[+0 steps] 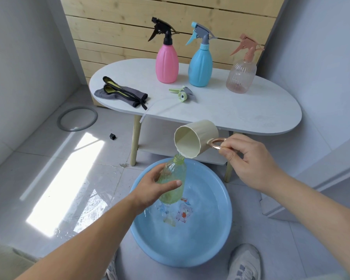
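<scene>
The left hand is gripping the green bottle round its middle, fingers & thumb wrapped on it. It is holding the bottle tilted, up over the blue basin on the floor, w/ its open mouth pointing up at the cup.

The right hand is pinching the cup's shiny ring handle and tipping the cup so its lip is sitting right at the bottle's mouth. It looks like water is going in, but the stream is too thin to see well.

So the filling part is going on now, I think. I can't tell how full the bottle is getting; it is see-through and the water in the basin is showing behind it.

What's left, prob.: finishing the pour, putting the cup down, then screwing the top back on. The green spray top is lying on the white surface w/ its thin tube hanging off the edge, well apart from the bottle.

The pink bottle, the blue bottle & the clear bottle are standing in a row at the back w/ tops on. A grey cloth is lying near the left end.
</scene>
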A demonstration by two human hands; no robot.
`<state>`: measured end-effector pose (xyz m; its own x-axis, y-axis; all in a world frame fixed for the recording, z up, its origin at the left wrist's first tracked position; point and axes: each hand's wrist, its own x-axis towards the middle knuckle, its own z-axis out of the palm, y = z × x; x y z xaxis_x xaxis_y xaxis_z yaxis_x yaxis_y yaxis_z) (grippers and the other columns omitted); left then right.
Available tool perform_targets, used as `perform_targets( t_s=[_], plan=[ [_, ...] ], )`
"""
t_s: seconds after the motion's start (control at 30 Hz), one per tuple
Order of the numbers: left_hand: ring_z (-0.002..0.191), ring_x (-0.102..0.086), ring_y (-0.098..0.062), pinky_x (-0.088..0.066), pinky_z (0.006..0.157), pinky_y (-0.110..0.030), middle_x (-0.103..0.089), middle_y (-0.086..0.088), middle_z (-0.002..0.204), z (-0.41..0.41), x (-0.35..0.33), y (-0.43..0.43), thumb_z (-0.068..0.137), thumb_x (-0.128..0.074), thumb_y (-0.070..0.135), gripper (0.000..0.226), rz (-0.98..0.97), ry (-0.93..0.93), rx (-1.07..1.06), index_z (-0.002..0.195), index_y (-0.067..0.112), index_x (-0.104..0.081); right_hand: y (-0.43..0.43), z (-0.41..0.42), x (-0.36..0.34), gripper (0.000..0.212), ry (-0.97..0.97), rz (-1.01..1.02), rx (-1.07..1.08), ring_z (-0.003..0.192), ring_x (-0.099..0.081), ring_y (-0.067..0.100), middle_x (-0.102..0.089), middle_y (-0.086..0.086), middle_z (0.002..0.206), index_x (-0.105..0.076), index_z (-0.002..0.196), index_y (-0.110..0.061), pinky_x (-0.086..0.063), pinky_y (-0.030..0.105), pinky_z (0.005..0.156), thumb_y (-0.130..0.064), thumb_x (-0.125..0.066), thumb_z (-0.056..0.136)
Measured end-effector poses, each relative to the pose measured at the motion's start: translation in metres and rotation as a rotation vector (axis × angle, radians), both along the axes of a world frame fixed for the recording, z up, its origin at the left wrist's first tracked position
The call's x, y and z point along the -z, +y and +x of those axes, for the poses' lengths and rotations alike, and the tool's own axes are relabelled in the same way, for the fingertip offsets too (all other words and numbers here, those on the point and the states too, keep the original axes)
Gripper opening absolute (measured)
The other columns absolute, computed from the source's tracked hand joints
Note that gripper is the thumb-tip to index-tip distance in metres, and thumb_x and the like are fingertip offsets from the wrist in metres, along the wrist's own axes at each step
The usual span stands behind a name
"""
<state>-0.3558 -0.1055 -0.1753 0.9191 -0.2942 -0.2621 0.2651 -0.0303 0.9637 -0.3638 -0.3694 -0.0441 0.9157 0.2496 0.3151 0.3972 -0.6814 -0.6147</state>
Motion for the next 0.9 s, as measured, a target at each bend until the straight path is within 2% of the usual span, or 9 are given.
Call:
perform_targets(
  t_s=[0.27,0.53,0.7,0.9],
  plan=[
    [0.122,-0.068,-0.015,-0.054,0.108,-0.04,-0.073,0.005,0.129,0.0006,0.0007,-0.001,0.065,-0.092,0.044,0.071,0.004,-0.002,0.0,0.131,0.034,-0.067,-0.0019,0.0008,0.0006,0.017,-0.029,-0.068,-0.009,0.083,-0.054,0.01,-0.057,-0.007,0.086,-0.064,0.082,-0.02,-0.038,0.016,0.073,-0.026,-0.053,0.094],
    [0.124,-0.066,-0.016,-0.052,0.111,-0.046,-0.072,0.005,0.13,0.002,0.0037,-0.0019,0.065,-0.093,0.048,0.073,0.02,-0.006,0.005,0.132,0.036,-0.067,-0.0013,0.0009,0.0001,0.016,-0.056,-0.118,-0.005,0.083,-0.052,0.002,-0.056,-0.009,0.086,-0.065,0.083,-0.017,-0.033,0.009,0.074,-0.024,-0.054,0.093],
    [0.123,-0.067,-0.015,-0.053,0.11,-0.045,-0.072,0.004,0.13,0.0017,0.0043,-0.0014,0.065,-0.093,0.048,0.071,0.025,-0.001,0.005,0.13,0.037,-0.067,-0.0024,0.0011,0.0,0.015,-0.074,-0.133,-0.006,0.086,-0.051,-0.001,-0.057,-0.011,0.089,-0.065,0.084,-0.017,-0.033,0.008,0.075,-0.024,-0.056,0.093],
    [0.122,-0.067,-0.015,-0.054,0.108,-0.044,-0.072,0.004,0.13,0.0019,0.0036,-0.0017,0.065,-0.093,0.048,0.071,0.027,-0.006,0.001,0.13,0.037,-0.067,-0.001,0.0015,0.0003,0.021,-0.105,-0.155,-0.028,0.085,-0.05,0.01,-0.058,-0.007,0.091,-0.067,0.086,-0.015,-0.032,0.007,0.079,-0.029,-0.053,0.093]
  ],
)
